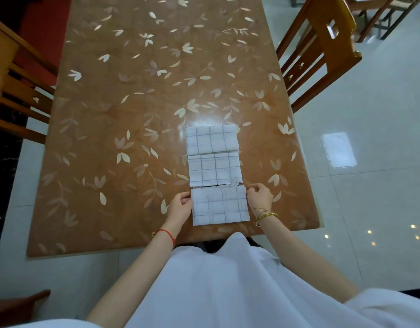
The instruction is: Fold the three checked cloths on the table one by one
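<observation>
Three white cloths with thin dark checks lie in a column near the table's front edge, each a folded rectangle. The far cloth [211, 139] and the middle cloth [214, 169] lie flat and untouched. The near cloth [220, 206] sits closest to me. My left hand [179, 207] pinches its upper left corner. My right hand [259, 196] pinches its upper right corner. Both hands have curled fingers at the cloth's far edge.
The table [133, 114] has a brown cover with pale leaf patterns. A wooden chair [320, 50] stands at its right side, another chair [12, 91] at its left. The floor [370, 162] is glossy white tile.
</observation>
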`<state>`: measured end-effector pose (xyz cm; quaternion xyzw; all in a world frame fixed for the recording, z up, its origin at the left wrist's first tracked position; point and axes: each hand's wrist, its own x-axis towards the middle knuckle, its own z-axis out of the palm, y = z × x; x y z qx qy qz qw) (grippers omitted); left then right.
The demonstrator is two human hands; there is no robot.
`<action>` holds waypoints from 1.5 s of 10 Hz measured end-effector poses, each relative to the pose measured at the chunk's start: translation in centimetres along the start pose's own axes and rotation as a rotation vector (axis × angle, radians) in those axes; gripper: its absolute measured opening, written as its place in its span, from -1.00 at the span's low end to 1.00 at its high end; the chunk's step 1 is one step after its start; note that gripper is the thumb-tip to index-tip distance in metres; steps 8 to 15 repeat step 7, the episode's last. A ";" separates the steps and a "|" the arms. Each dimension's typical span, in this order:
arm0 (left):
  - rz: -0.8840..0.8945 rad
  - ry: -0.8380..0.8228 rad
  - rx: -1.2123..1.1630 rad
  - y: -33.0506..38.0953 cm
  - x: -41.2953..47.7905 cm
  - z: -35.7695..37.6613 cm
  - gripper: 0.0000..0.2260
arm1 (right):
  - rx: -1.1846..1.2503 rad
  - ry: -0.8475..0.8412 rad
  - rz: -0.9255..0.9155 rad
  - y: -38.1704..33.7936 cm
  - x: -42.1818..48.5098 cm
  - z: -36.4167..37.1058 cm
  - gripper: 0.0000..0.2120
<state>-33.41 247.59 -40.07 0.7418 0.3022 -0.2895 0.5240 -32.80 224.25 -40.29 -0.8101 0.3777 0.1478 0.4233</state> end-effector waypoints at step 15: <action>0.252 0.158 -0.280 3.7 -1.3 -4.1 -0.80 | 0.190 0.015 -0.157 -4.2 -0.9 -2.2 -0.74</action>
